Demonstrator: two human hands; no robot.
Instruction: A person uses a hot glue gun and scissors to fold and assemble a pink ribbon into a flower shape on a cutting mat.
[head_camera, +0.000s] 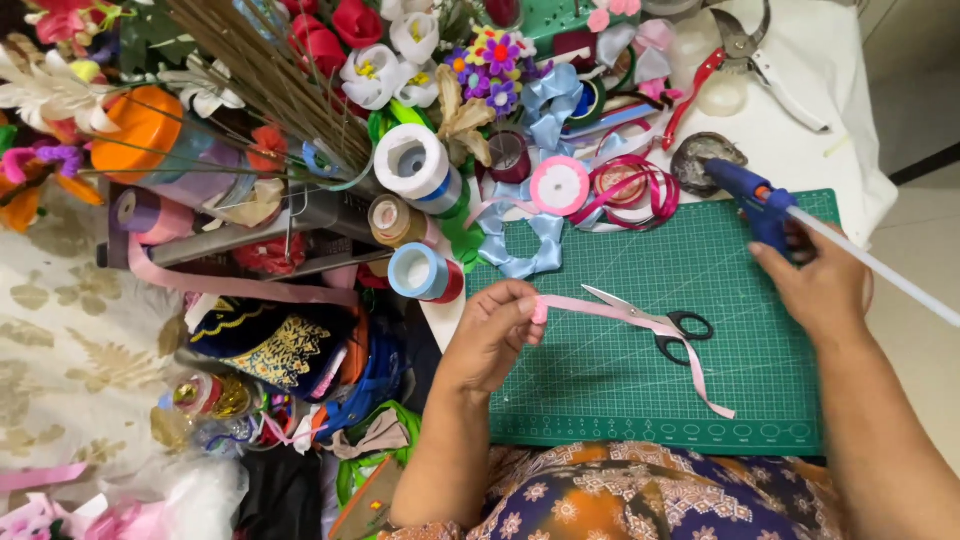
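Here: one pink ribbon (640, 330), one glue gun (752, 200).

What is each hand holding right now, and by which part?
The left hand pinches one end of a pink ribbon. The right hand grips the blue glue gun by its handle.

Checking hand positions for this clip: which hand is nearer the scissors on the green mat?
Left. The left hand pinches the pink ribbon just beside the scissors; the right hand grips the blue glue gun farther off, up-right.
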